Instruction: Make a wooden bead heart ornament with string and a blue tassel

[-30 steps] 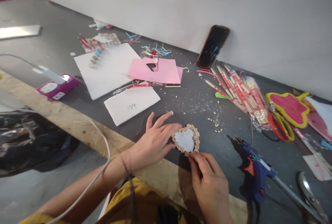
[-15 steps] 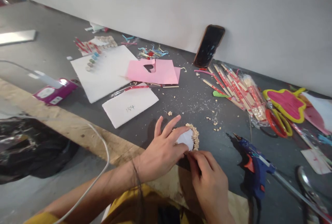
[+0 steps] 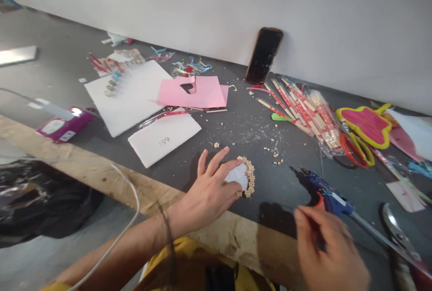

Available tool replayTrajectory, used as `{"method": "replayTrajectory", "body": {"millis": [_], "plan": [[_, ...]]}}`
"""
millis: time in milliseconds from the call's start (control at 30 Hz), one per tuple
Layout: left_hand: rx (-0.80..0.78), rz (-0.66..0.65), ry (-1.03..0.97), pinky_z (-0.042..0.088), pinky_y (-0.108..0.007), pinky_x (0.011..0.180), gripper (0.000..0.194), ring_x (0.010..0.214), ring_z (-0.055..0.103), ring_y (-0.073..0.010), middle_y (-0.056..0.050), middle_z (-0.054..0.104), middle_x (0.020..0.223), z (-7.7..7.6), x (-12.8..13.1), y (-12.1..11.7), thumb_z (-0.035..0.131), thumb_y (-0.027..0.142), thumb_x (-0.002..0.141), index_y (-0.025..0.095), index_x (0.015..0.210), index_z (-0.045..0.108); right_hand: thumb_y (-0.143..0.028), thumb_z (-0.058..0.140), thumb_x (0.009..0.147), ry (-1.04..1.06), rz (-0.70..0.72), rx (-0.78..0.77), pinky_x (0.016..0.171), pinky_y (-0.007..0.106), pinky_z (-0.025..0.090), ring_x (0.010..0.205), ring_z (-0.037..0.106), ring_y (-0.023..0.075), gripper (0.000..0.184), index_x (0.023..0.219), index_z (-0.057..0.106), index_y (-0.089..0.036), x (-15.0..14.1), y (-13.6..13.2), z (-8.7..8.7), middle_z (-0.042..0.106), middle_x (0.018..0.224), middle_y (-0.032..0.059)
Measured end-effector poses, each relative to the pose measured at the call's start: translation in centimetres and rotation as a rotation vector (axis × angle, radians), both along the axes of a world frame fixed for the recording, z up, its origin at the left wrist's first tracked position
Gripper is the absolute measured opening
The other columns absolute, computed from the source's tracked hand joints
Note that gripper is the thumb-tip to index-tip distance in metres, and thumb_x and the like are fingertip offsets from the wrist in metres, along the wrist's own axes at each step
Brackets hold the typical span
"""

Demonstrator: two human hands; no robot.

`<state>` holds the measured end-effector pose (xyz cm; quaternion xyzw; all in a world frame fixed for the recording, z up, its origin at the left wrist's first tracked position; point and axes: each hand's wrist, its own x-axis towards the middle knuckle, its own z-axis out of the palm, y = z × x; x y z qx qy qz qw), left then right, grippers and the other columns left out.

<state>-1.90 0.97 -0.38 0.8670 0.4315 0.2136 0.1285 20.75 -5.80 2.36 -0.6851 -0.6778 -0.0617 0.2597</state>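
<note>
A small white rounded piece (image 3: 239, 176) lies at the table's front edge, with small beige bead-like bits (image 3: 250, 177) clustered along its rim. My left hand (image 3: 211, 187) grips it between thumb and index finger, covering its left side; the other fingers are spread. Off to the right, my right hand (image 3: 330, 246) is raised in front of the blue glue gun (image 3: 329, 194), apart from the white piece. Its thumb and index tips are pinched together and somewhat blurred. Whatever may be between them is too small to make out. The glue gun lies on the table, nozzle pointing left.
Loose beige bits (image 3: 276, 155) are scattered ahead. Wrapped chopsticks (image 3: 303, 106), red-and-yellow scissors (image 3: 356, 149) and pliers-like cutters (image 3: 396, 226) lie to the right. A phone (image 3: 265, 55) leans on the wall. Pink paper (image 3: 209, 91), white boards (image 3: 165, 138) and a purple power adapter (image 3: 65, 124) are left.
My right hand has left the beaded rim and moved right, toward the glue gun. My left hand stays on the white piece. The whole view has shifted slightly.
</note>
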Motion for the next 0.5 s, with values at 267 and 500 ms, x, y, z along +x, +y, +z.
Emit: {"method": "replayTrajectory", "body": {"millis": [267, 500], "plan": [[0.023, 0.003, -0.027, 0.006, -0.063, 0.107, 0.009, 0.138, 0.018, -0.0332, -0.001, 0.049, 0.132, -0.8, -0.1, 0.2, 0.057, 0.031, 0.085, 0.03, 0.085, 0.066, -0.06, 0.04, 0.08, -0.029, -0.48, -0.472, 0.047, 0.035, 0.044, 0.058, 0.063, 0.0271, 0.046, 0.089, 0.06, -0.019, 5.6, -2.1, 0.3, 0.066, 0.071, 0.011], [0.007, -0.018, -0.036, 0.005, -0.061, 0.108, 0.01, 0.138, 0.018, -0.0326, -0.001, 0.05, 0.131, -0.5, -0.2, 0.1, 0.055, 0.029, 0.086, 0.028, 0.087, 0.065, -0.063, 0.04, 0.075, 0.022, -0.532, -0.663, 0.051, 0.037, 0.046, 0.058, 0.064, 0.0282, 0.054, 0.097, 0.061, -0.018, 5.9, 0.1, 0.5, 0.069, 0.075, 0.0104]]}}
